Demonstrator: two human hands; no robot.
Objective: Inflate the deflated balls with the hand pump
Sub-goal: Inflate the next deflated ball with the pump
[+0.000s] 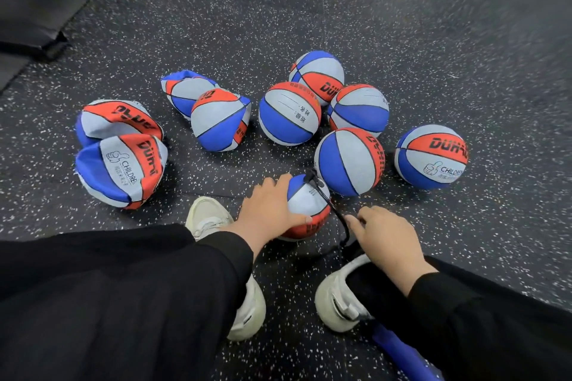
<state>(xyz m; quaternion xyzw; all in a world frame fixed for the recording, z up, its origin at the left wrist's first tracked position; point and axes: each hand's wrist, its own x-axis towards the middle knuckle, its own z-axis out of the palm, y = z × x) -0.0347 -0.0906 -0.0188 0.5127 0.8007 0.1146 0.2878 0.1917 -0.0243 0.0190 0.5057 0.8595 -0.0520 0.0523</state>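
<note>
Rubber speckled floor (pixel 402 56) carries nine balls. Left hand (pixel 272 210), fingers spread and curved, grips the near ball (pixel 306 204). Black hose (pixel 334 210) enters that ball at 12 o'clock and runs toward 5 o'clock. Right hand (pixel 387 238), fingers loosely bent, appears to touch the hose; grasp unclear. Blue pump (pixel 402 353) lies at 5 o'clock, long axis 11-to-5. Four collapsed balls (pixel 120 170) lie at 10 o'clock.

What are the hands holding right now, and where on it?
The left hand grips the hose-connected ball over its upper left side. The right hand reaches at the black hose; whether it grips cannot be told.
</note>
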